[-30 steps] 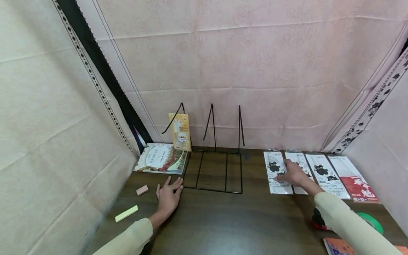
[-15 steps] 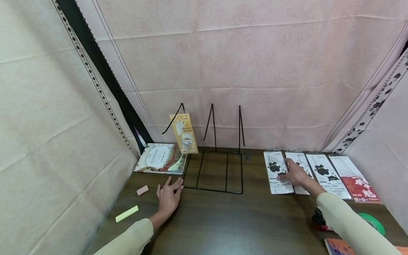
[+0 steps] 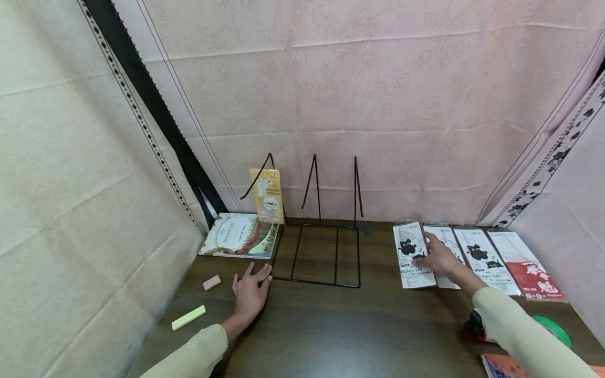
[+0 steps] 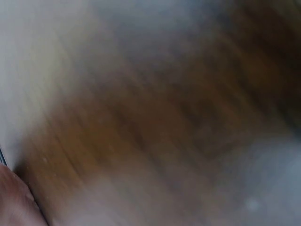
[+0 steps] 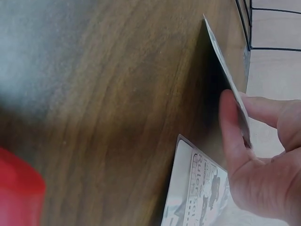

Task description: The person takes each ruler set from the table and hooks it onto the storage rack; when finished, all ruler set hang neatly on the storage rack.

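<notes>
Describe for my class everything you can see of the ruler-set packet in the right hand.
The ruler-set packet is a thin, flat, upright-format rectangle with a white front showing black cat drawings and "Ruler set" lettering. Its glossy wrapping looks like clear plastic, with a dark strip at the top end. It is at the left end of a row of four. The right hand pinches its right side, and the right wrist view shows it tipped up from the table. Whether its far edge touches the surface is unclear.

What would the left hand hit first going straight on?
Probably the black wire rack: the left hand points at its front-left corner. They may already be touching; depth is unclear.
</notes>
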Motion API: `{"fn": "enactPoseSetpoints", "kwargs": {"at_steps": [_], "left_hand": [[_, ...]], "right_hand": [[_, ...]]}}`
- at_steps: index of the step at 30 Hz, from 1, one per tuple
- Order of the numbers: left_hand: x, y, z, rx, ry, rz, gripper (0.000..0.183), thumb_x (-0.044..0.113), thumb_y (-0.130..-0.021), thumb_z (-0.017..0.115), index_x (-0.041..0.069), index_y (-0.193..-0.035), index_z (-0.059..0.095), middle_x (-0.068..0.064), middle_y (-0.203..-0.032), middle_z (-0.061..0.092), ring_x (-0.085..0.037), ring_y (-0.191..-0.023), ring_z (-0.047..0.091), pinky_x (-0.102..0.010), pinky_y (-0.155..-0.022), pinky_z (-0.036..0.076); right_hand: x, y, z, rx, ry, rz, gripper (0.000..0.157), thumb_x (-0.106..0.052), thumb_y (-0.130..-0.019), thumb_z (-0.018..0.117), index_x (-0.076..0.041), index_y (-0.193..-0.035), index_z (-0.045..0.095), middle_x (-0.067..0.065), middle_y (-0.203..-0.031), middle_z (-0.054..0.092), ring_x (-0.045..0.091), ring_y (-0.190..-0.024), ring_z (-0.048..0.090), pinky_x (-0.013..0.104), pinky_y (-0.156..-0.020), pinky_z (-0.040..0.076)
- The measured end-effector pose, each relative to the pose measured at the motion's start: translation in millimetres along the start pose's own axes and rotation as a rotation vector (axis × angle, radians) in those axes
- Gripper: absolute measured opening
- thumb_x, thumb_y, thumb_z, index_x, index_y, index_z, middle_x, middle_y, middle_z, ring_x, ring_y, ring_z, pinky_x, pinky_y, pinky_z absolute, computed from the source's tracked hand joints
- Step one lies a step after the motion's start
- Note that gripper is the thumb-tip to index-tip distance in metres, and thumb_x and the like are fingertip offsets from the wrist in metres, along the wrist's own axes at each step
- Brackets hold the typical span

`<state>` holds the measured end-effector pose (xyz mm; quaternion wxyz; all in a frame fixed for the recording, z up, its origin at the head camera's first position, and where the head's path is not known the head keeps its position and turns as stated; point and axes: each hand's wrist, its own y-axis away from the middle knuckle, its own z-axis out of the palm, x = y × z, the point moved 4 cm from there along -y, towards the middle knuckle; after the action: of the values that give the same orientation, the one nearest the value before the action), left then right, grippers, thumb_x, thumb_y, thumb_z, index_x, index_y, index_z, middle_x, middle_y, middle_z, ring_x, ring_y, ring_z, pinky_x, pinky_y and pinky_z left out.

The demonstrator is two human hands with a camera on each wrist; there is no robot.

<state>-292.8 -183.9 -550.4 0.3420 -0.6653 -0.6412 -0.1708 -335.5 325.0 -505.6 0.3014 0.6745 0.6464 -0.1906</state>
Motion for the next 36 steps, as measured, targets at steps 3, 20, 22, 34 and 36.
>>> {"fn": "enactPoseSetpoints", "kwargs": {"at_steps": [3, 20, 22, 34, 36], "left_hand": [[0.2, -0.3, 0.0, -0.001, -0.003, -0.003, 0.037, 0.022, -0.092, 0.065, 0.018, -0.129, 0.062, 0.003, -0.135, 0.059, -0.028, -0.146, 0.031, -0.068, -0.112, 0.000], [3.1, 0.3, -0.5, -0.003, -0.005, -0.006, 0.037, 0.021, -0.092, 0.065, 0.017, -0.129, 0.063, 0.003, -0.135, 0.060, -0.029, -0.145, 0.032, -0.069, -0.111, 0.001], [3.1, 0.6, -1.1, 0.000, -0.005, -0.005, 0.037, 0.021, -0.092, 0.065, 0.018, -0.129, 0.063, 0.003, -0.135, 0.060, -0.029, -0.145, 0.032, -0.068, -0.112, 0.001], [3.5, 1.0, -1.7, 0.001, -0.001, -0.006, 0.037, 0.022, -0.092, 0.065, 0.018, -0.129, 0.062, 0.003, -0.135, 0.060, -0.028, -0.146, 0.031, -0.068, -0.112, 0.001], [3.2, 1.5, -1.6, 0.001, 0.002, -0.010, 0.037, 0.022, -0.092, 0.065, 0.018, -0.129, 0.063, 0.003, -0.135, 0.060, -0.028, -0.146, 0.032, -0.067, -0.112, 0.000]], "right_hand": [[1, 0, 0.6, -0.015, -0.041, 0.012, 0.105, -0.021, -0.080, 0.077, 0.002, -0.153, 0.005, 0.036, -0.132, 0.044, 0.037, -0.104, 0.060, 0.045, -0.085, 0.050], [9, 6, 2.7, -0.096, -0.332, 0.090, 0.091, -0.012, -0.085, 0.070, 0.004, -0.150, 0.010, 0.032, -0.137, 0.033, 0.027, -0.100, 0.059, 0.039, -0.072, 0.056], [8, 7, 2.6, -0.099, -0.348, 0.080, 0.087, -0.012, -0.086, 0.069, 0.003, -0.150, 0.012, 0.031, -0.135, 0.036, 0.025, -0.098, 0.060, 0.039, -0.071, 0.056], [-5, 21, 0.0, -0.126, -0.357, 0.080, 0.080, -0.016, -0.090, 0.065, -0.001, -0.151, 0.015, 0.036, -0.145, 0.026, 0.040, -0.117, 0.054, 0.043, -0.076, 0.057], [-7, 24, 0.3, -0.130, -0.368, 0.079, 0.079, -0.016, -0.090, 0.064, -0.001, -0.151, 0.015, 0.037, -0.146, 0.024, 0.038, -0.116, 0.056, 0.043, -0.075, 0.057]]}}
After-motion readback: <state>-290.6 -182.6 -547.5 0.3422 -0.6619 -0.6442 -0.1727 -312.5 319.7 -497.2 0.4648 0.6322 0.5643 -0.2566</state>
